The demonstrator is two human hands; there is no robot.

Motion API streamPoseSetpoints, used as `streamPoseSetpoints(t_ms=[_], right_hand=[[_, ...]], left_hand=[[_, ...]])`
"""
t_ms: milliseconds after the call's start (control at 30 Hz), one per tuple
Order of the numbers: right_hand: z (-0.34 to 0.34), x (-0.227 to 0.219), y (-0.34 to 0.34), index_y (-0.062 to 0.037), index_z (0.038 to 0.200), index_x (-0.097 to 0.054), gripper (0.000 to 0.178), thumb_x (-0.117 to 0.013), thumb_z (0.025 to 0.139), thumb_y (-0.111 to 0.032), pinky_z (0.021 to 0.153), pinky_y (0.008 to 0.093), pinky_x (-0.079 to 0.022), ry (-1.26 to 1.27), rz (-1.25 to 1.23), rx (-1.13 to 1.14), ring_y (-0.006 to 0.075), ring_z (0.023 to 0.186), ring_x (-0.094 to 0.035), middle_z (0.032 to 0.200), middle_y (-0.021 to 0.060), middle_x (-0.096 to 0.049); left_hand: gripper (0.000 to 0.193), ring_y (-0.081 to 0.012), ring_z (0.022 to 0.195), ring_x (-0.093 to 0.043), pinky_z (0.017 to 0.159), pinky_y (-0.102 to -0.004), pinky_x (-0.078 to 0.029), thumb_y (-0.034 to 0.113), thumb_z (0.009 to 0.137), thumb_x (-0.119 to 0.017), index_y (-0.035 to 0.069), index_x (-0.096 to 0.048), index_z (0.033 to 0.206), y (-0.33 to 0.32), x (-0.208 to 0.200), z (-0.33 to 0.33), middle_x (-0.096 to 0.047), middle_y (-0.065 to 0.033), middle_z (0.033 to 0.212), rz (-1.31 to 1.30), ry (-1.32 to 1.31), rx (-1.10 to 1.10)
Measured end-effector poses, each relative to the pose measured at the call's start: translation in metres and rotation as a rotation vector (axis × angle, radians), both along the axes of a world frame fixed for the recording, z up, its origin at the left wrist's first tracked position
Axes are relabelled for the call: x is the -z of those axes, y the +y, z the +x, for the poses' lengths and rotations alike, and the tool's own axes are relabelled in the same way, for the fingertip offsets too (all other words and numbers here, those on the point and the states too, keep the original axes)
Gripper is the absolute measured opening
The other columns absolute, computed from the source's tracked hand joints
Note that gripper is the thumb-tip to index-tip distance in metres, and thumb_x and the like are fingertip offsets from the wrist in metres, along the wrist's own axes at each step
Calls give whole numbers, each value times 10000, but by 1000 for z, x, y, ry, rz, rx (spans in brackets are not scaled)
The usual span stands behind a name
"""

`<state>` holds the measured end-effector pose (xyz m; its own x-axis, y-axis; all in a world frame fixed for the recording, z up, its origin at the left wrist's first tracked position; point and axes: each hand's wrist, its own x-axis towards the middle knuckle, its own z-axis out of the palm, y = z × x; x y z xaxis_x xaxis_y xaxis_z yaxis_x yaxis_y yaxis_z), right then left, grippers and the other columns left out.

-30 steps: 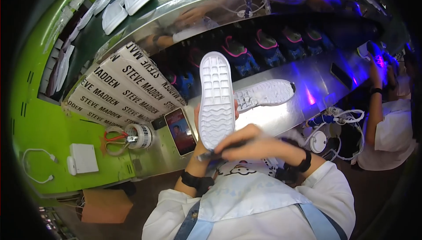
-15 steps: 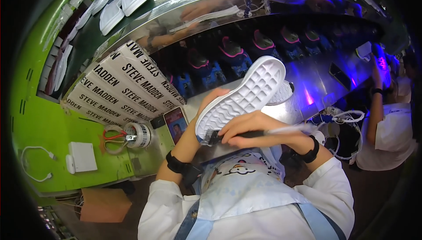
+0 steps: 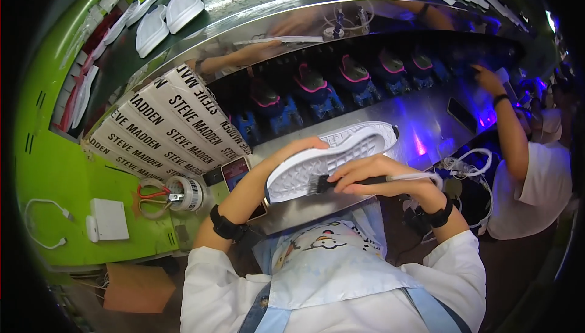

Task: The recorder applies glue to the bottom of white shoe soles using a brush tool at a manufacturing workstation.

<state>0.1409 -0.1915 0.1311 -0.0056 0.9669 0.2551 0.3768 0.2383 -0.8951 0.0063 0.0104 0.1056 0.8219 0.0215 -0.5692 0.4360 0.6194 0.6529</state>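
Note:
A white shoe sole (image 3: 285, 182) with a waffle-like grid of hollows is tilted over the metal bench in front of me. My left hand (image 3: 301, 145) grips it along its far edge, the fingers partly hidden behind it. In my right hand (image 3: 372, 169) is a brush (image 3: 320, 184) with a dark head, held in a pinch; a pale tube or handle runs back over the wrist. The bristles touch the hollows toward the sole's near left end. Whatever lies behind the sole's right end is mostly hidden.
A printed carton (image 3: 164, 116), a phone (image 3: 234, 171), a tape roll (image 3: 194, 194) and scissors (image 3: 155, 191) stand left. Pink-edged dark shoes (image 3: 312, 80) line the far recess; soles (image 3: 186, 8) lie on the green belt above. A co-worker's arm (image 3: 507, 125) reaches in at right, near a dark phone (image 3: 461, 115).
The sole has tipped from nearly upright to a flatter tilt. My brush has shifted right and slightly up from its end onto the hollows. The co-worker's hand has moved left and away.

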Motion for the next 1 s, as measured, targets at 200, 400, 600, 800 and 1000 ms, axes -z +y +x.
streamPoseSetpoints(t_ms=[200, 400, 600, 800, 1000], right_hand=[[13, -26, -22, 21, 899, -681, 126, -591, 846, -48, 792, 278, -501, 4, -59, 468, 190, 908, -655, 952, 123, -690], [-24, -49, -3, 36, 911, -640, 225, -525, 914, -157, 718, 356, -540, 347, 462, 330, 287, 778, -669, 1026, 243, -632], [-21, -25, 6, 37, 941, -607, 265, -489, 940, -200, 647, 324, -540, 616, 397, 521, 247, 676, -644, 1032, 241, -621], [-24, -16, 9, 56, 926, -623, 270, -457, 942, -157, 645, 311, -556, 783, 369, 550, 235, 665, -648, 1013, 241, -630], [-17, -8, -2, 54, 936, -627, 279, -462, 947, -171, 629, 298, -543, 824, 321, 665, 214, 704, -634, 1014, 238, -631]], left_hand=[[349, -156, 674, -627, 643, -274, -523, 310, 839, -573, 7, -644, 998, 12, -16, -13, -663, -84, 846, -69, 68, -82], [340, -338, 1305, -343, 1068, -439, -328, 240, 960, -418, -34, -516, 1136, 111, -90, -61, -409, -212, 1351, -87, -871, -563], [374, -245, 879, -449, 760, -380, -411, 454, 953, -393, 129, -541, 841, -28, -155, -119, -564, -30, 908, 825, -1332, -567], [560, -225, 895, -461, 765, -333, -365, 470, 991, -286, 77, -624, 777, -59, -170, -109, -649, -44, 1002, 753, -1909, -304], [614, -273, 995, -407, 828, -411, -331, 533, 974, -243, 108, -640, 777, -64, -161, -104, -636, -4, 1049, 755, -1892, -230]])
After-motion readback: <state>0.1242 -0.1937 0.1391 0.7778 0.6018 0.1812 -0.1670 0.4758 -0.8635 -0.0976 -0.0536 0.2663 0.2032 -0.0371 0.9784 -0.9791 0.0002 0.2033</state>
